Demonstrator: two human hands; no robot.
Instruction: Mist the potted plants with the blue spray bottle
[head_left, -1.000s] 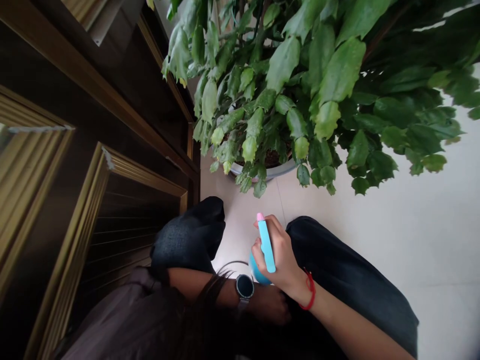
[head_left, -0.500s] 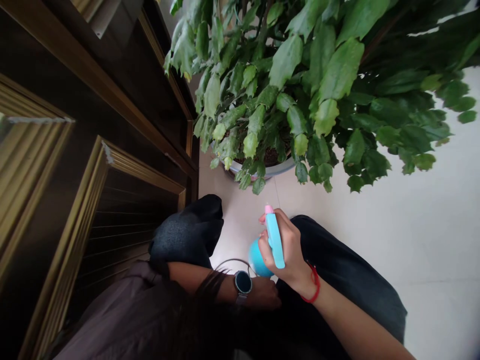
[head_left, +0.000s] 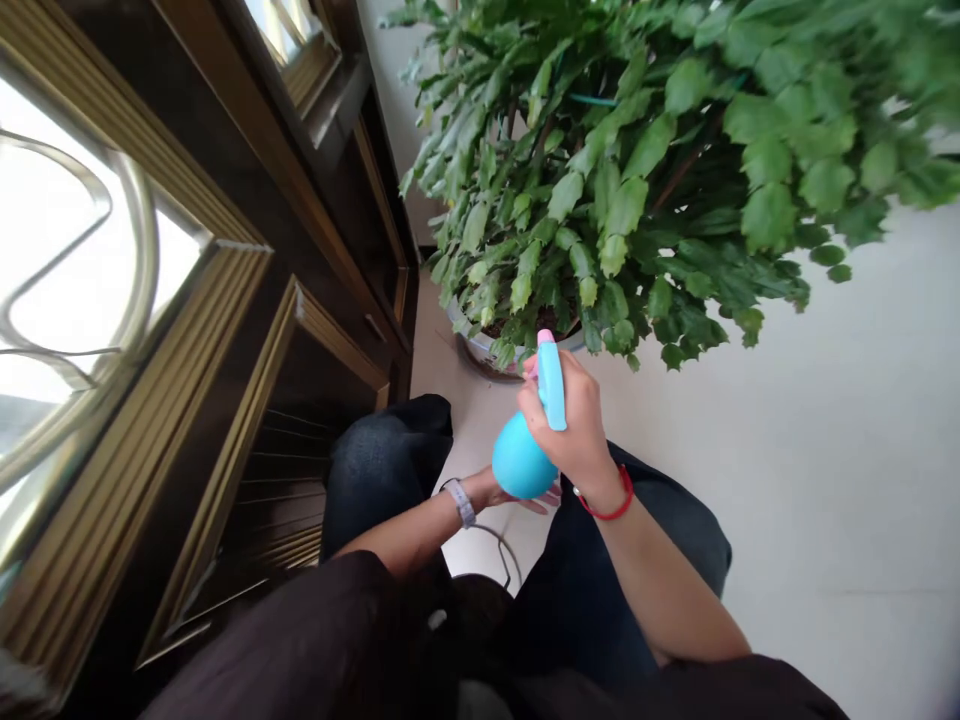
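Note:
My right hand (head_left: 583, 415) is wrapped round the neck of a light-blue spray bottle (head_left: 521, 458) with a pink nozzle and trigger. The bottle is held upright, its nozzle pointing at the leafy potted plant (head_left: 585, 200). Under the round base of the bottle lies my left hand (head_left: 487, 487), palm up with fingers stretched out. The bottle hides part of that palm, so whether it touches the base I cannot tell. Green, flat-segmented leaves hang over the rim of the flowerpot (head_left: 480, 345), just ahead of the nozzle.
A dark wooden door (head_left: 300, 440) with gold-coloured moulding stands along the left, with bright glass above. Pale floor tiles (head_left: 825, 450) extend to the right. My knees are either side of the hands, and a thin dark cable (head_left: 510, 550) curves between them.
My right hand has moved forward with the spray bottle, nearer the plant. My left hand has gone from resting closed near my lap to palm up beneath the bottle. The view has shifted too.

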